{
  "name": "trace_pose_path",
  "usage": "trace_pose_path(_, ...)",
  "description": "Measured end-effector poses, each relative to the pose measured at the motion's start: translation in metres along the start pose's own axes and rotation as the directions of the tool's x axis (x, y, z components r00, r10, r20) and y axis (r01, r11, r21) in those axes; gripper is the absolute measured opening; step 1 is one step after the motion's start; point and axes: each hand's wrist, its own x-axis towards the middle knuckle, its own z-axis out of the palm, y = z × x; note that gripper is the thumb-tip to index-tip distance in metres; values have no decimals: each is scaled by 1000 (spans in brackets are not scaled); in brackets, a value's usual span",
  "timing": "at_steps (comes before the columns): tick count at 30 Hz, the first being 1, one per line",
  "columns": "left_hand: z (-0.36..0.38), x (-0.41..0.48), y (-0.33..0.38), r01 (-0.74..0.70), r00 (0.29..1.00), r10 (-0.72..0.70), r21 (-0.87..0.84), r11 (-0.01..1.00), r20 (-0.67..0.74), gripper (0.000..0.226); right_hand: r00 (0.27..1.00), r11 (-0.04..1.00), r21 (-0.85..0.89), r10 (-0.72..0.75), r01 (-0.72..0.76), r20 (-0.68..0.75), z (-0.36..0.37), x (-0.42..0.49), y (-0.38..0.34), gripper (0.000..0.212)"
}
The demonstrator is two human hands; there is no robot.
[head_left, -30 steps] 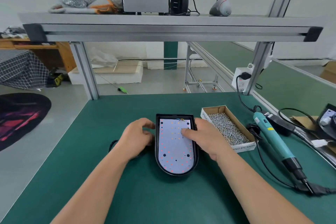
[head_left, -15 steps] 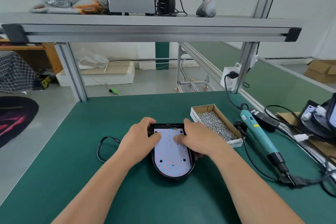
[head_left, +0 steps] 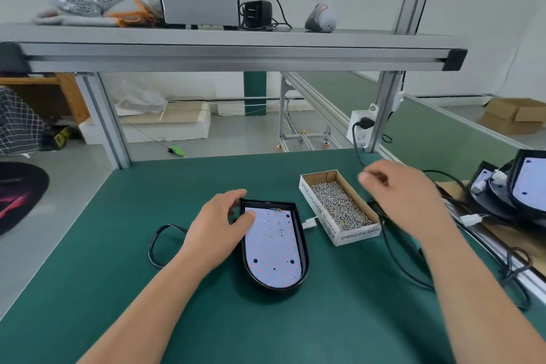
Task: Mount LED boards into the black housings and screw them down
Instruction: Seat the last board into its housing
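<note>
A black D-shaped housing (head_left: 304,257) lies on the green mat with a white LED board (head_left: 273,245) seated inside it. My left hand (head_left: 218,227) holds the housing's upper left corner, fingers over the rim and thumb pressing on the board. My right hand (head_left: 404,195) hovers above the mat just right of the cardboard screw box (head_left: 318,213), fingers loosely curled and holding nothing; it is motion-blurred. The box is full of small silver screws. The electric screwdriver is hidden behind my right hand and forearm.
A black cable (head_left: 153,245) loops left of the housing, and a white connector (head_left: 309,222) sticks out on its right. More housings with boards (head_left: 520,186) are stacked at the far right. A low aluminium shelf beam (head_left: 236,53) spans overhead. A power outlet (head_left: 362,127) hangs on the right post.
My right hand left the LED board and rose up and to the right, past the screw box. My left hand stayed at the housing's upper left corner.
</note>
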Motion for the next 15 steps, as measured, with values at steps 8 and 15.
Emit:
trace_pose_path(8,-1,-4,5,-83,994,81,-17,996,-74,48,929,927,-283,309,-246,204,5,-28,81,56)
trace_pose_path(15,-4,-13,38,-292,925,326,180,939,-197,30,916,941,30,321,-338,240,3,-27,93,20)
